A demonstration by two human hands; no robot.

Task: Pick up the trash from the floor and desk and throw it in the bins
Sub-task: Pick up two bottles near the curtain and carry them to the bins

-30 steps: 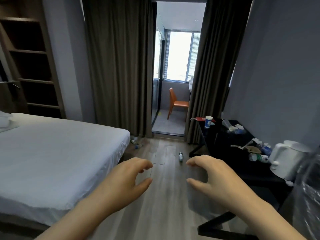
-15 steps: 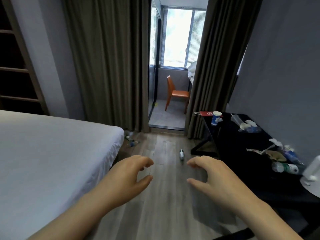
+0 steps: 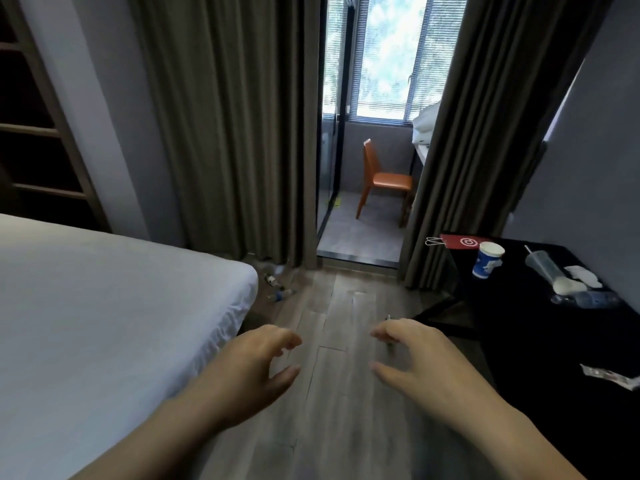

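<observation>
My left hand (image 3: 258, 367) and my right hand (image 3: 412, 362) hover side by side above the wooden floor, fingers loosely curled, holding nothing. A small bottle (image 3: 388, 318) on the floor is mostly hidden behind my right fingers. More bottles (image 3: 278, 289) lie on the floor at the bed's far corner by the curtain. On the black desk (image 3: 540, 344) at right stand a blue-and-white paper cup (image 3: 487, 259), a tipped plastic cup (image 3: 545, 268), crumpled tissue (image 3: 583, 273), a flattened clear bottle (image 3: 588, 299) and a wrapper (image 3: 609, 375). No bin is in view.
A white bed (image 3: 104, 323) fills the left. Dark curtains (image 3: 225, 126) frame a doorway to a tiled nook with an orange chair (image 3: 382, 180). A red tag (image 3: 462, 241) lies at the desk's far corner. Wooden shelves (image 3: 31, 129) stand far left.
The view has moved forward toward the doorway; the kettle and near desk items slid out of view. The floor bottle now sits behind my right fingers. Both hands keep the same pose.
</observation>
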